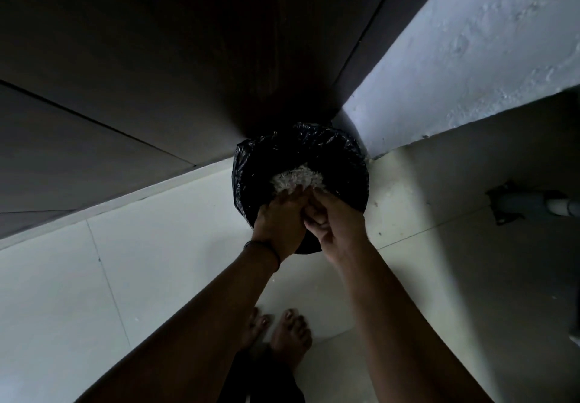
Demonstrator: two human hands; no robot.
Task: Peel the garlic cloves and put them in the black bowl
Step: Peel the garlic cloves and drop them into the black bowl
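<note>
A round bin lined with a black plastic bag (251, 164) stands on the floor in a corner. Over its opening both hands hold a pale, flaky wad (298, 179); whether it is garlic skins or paper I cannot tell. My left hand (277, 222) grips the wad's near left edge with curled fingers. Pressed against it, my right hand (337, 225) pinches the near right edge. No garlic cloves or black bowl are in view.
Dark cabinet doors (157, 72) rise behind the bin, and a white rough wall (470, 57) stands to the right. The floor is pale tile (125, 277). My bare feet (282, 330) stand just short of the bin. A grey pipe (533, 206) lies at the right.
</note>
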